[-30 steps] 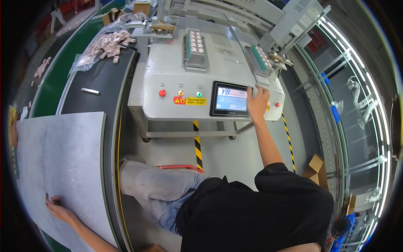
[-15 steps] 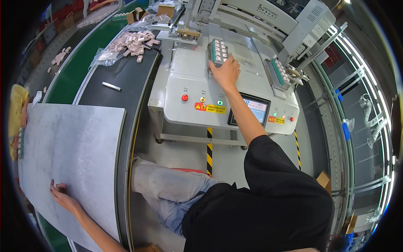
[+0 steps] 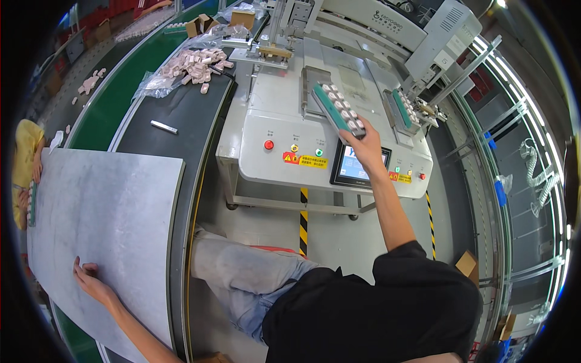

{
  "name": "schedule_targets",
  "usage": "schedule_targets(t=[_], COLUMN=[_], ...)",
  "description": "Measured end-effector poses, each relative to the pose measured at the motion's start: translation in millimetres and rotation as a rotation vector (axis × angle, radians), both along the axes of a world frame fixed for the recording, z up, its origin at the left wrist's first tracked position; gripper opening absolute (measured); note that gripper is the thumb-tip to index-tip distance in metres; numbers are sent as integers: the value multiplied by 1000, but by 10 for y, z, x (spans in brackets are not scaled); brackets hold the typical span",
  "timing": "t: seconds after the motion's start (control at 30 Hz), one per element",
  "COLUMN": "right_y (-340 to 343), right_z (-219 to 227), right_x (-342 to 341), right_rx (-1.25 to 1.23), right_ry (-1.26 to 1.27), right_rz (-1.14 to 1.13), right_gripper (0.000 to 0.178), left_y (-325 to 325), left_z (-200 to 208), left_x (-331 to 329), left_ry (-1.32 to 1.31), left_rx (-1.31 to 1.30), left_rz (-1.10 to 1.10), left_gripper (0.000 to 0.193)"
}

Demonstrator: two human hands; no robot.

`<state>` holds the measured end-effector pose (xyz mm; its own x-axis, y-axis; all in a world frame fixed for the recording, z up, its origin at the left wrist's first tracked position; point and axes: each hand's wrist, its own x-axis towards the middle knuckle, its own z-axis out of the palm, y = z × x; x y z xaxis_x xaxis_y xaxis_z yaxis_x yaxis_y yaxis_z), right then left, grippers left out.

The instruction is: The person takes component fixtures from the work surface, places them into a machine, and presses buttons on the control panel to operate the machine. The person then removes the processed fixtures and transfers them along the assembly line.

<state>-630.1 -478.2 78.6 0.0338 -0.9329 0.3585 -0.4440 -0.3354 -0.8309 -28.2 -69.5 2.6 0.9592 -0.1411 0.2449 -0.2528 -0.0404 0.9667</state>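
My right hand (image 3: pixel 365 143) grips the near end of a green tray (image 3: pixel 327 106), lifted above the front of a white machine (image 3: pixel 266 115). Two rows of small pale pink blocks (image 3: pixel 341 104) sit in the tray. Just behind it lies a metal holder (image 3: pixel 308 86) on the machine top. Over on the left, my left hand (image 3: pixel 94 285) rests on a grey board (image 3: pixel 121 212), its fingers loosely bent and apart, with nothing in them.
A second green tray with pink blocks (image 3: pixel 404 109) sits at the machine's right. Buttons and a screen (image 3: pixel 357 166) line its front. A pile of pink blocks (image 3: pixel 196 65) and a small silver bar (image 3: pixel 164 127) lie on the dark conveyor side. Another person in yellow (image 3: pixel 27 157) stands at the far left.
My right hand has lifted the green tray out of the metal holder and brought it right and toward me, tilting it. My left hand has stayed in place.
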Motion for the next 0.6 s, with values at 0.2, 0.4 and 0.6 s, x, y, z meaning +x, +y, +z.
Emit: schedule_targets(t=[0.2,0.4,0.6], right_y=[667,929,1161], right_z=[285,241,108], right_x=[-195,526,2033], right_rx=[545,649,752], right_ry=[-683,-711,-735], right_rz=[215,403,738], right_gripper=[41,49,63], left_y=[5,-276,2], left_z=[23,12,522], left_x=[-42,-280,-597], left_ry=[-15,150,562], left_rx=[43,-202,-479], left_rz=[15,-492,-818], left_gripper=[46,48,66])
